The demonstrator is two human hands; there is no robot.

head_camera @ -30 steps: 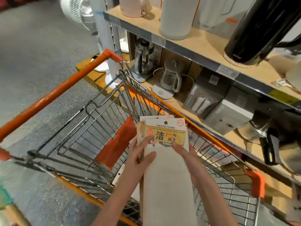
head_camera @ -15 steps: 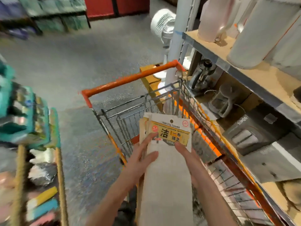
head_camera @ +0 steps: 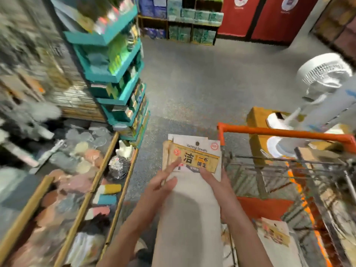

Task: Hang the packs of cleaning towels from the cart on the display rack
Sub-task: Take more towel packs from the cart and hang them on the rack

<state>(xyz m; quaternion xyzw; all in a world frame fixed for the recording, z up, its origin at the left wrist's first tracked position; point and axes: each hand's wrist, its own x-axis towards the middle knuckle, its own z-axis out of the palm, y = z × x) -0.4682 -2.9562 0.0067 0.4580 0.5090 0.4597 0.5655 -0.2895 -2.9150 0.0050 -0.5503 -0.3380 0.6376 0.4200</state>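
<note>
A white fan point(head_camera: 323, 74) stands at right — teal tiered shelves point(head_camera: 113, 74) rise at left, above wooden bins point(head_camera: 107, 164) of blurred sponges.

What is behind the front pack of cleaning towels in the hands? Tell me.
Behind the front pack of cleaning towels, edges of more packs fan out at its upper left. Left hand and right hand hold the stack. Their number and lower parts are hidden.
</note>
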